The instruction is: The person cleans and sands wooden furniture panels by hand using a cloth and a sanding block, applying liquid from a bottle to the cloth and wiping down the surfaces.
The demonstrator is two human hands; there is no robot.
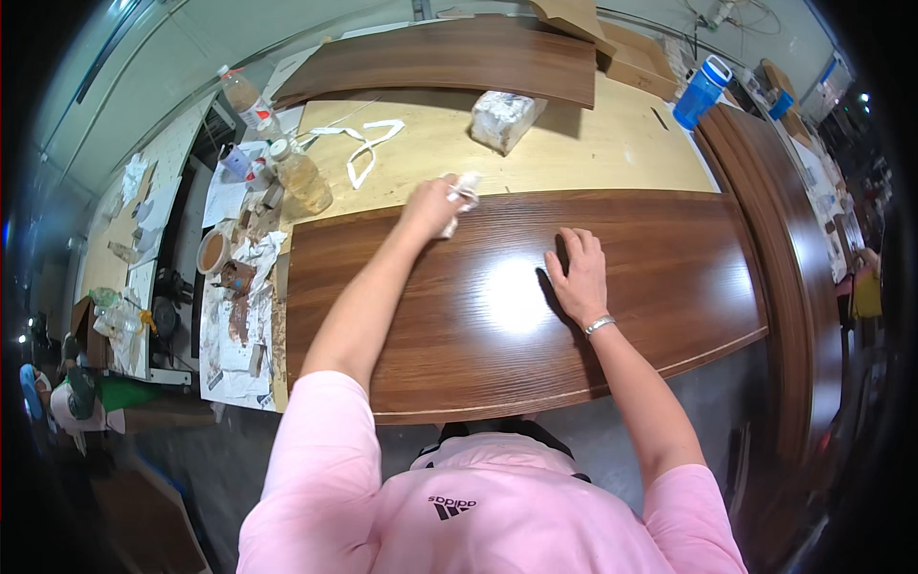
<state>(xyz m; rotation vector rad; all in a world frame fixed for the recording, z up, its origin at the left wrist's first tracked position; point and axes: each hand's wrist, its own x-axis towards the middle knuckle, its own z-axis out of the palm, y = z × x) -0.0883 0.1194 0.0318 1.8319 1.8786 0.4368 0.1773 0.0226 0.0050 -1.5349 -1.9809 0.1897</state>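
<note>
A dark brown wood-grain board (459, 354) lies flat on the pale workbench (612, 158) in front of me. My left hand (430, 207) reaches to the board's far edge, its fingers closed round a crumpled white cloth (465, 191). Farther right, my right hand (578, 275) rests on the board's glossy top, fingers stretched out and holding nothing. A bright reflection shines on the surface just left of that hand. Beyond the far edge sits a whitish block wrapped in clear plastic (504, 121), with a second brown board (449, 59) behind it, overlapping the block.
On the left stand a bottle of yellowish liquid (302, 178), a taller red-labelled bottle (245, 96), and a brown-stained cup (213, 252) among soiled paper. White strips (360, 148) lie on the bench. A blue water bottle (702, 94) and stacked brown boards (779, 258) are at the right.
</note>
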